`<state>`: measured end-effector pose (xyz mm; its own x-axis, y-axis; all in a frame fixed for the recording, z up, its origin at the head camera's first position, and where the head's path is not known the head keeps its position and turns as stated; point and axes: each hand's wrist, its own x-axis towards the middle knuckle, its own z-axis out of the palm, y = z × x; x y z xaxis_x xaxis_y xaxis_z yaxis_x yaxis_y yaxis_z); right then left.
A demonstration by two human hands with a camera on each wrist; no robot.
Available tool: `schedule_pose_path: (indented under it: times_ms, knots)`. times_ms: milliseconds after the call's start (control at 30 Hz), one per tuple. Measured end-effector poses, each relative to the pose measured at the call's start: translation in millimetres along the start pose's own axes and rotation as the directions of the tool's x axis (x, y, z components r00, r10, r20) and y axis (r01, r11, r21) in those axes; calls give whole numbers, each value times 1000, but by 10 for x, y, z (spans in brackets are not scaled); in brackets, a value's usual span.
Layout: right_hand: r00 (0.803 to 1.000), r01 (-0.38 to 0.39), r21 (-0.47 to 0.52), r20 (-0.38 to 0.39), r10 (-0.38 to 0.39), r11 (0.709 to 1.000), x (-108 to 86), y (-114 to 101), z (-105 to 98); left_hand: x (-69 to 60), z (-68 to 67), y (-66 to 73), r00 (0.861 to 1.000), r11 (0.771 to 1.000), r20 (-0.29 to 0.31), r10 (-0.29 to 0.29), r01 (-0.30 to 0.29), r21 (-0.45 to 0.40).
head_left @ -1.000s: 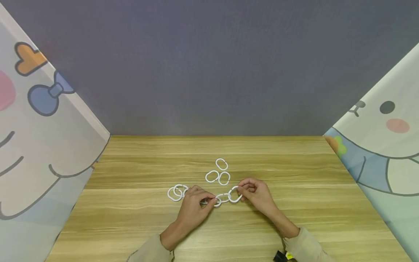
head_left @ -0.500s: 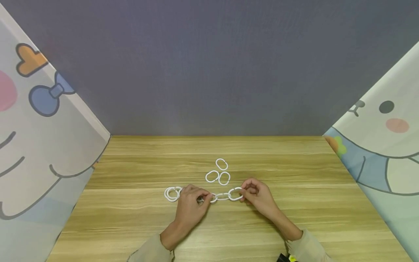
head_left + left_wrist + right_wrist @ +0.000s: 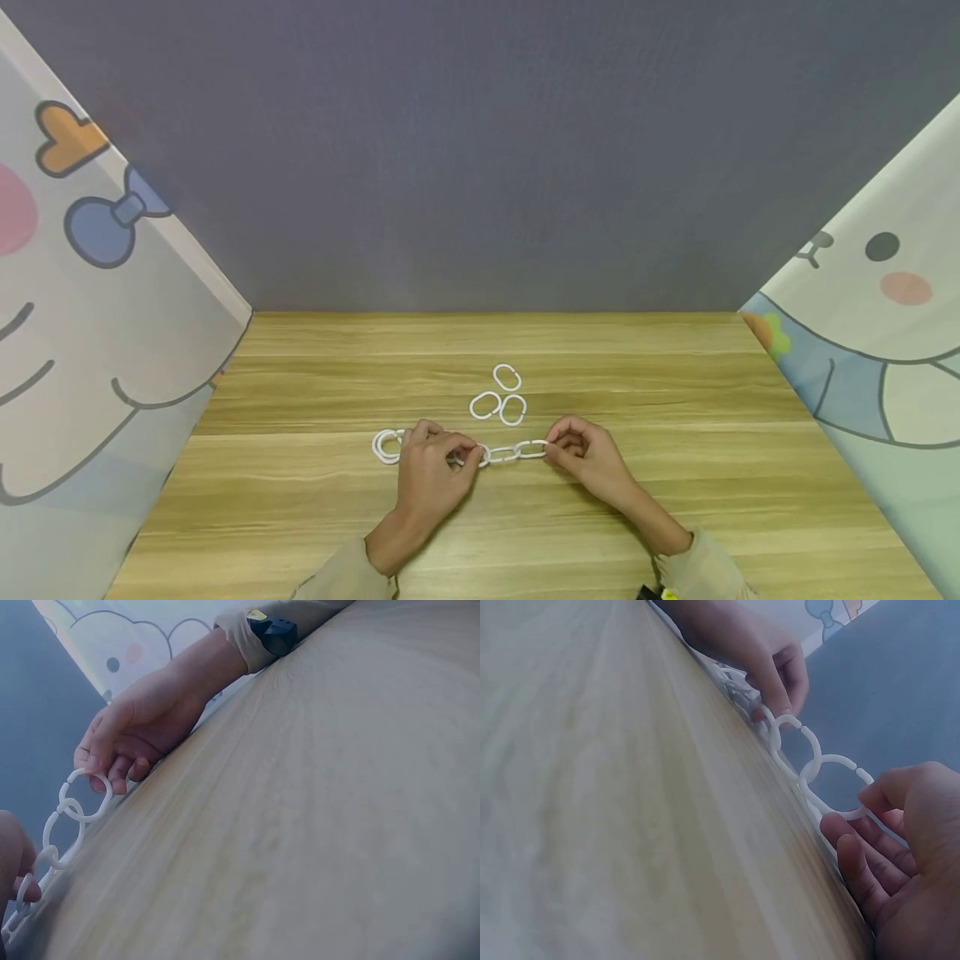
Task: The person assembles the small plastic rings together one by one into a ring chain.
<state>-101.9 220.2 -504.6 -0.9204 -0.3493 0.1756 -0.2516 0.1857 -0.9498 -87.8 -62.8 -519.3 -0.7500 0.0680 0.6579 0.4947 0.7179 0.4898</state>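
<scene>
A chain of white plastic links (image 3: 502, 455) stretches between both hands over the wooden table. My right hand (image 3: 592, 464) pinches the end link (image 3: 832, 814) between thumb and fingers. That link has a small gap in its side and hooks through its neighbour (image 3: 66, 838). My left hand (image 3: 433, 473) pinches another link of the chain between thumb and forefinger. Beyond it, more overlapping links (image 3: 384, 447) lie on the table, partly hidden by the hand, so how they join cannot be told.
Three loose white links lie behind the chain: a far one (image 3: 507, 377), a left one (image 3: 485, 406) and a right one (image 3: 513, 410). The table (image 3: 337, 367) meets a grey panel (image 3: 480, 167); cartoon-printed cloths flank it. A dark device (image 3: 274, 634) sits at the right cuff.
My left hand has shifted left, drawing the chain straighter, and the links beyond it have moved left too. My right hand still grips the end link. The loose links have not moved.
</scene>
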Motion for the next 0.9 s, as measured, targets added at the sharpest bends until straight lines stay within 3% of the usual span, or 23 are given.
schedule_pose_path:
  times_ms: [167,367,633,900]
  knots:
    - [1000,0,7,22,0,1000,2,14,6,11,6,5,999,995,9,45,-45,-89]
    - [1000,-13,-20,21,13,1000,10,2,44,24,28,54,995,980,73,67,-52,-193]
    - [1000,-16,-74,-12,15,997,12,-19,96,29,50,101,987,980,144,73,-44,-196]
    - [1000,-23,-67,-13,22,998,15,-28,136,24,49,97,977,973,202,72,-24,-229]
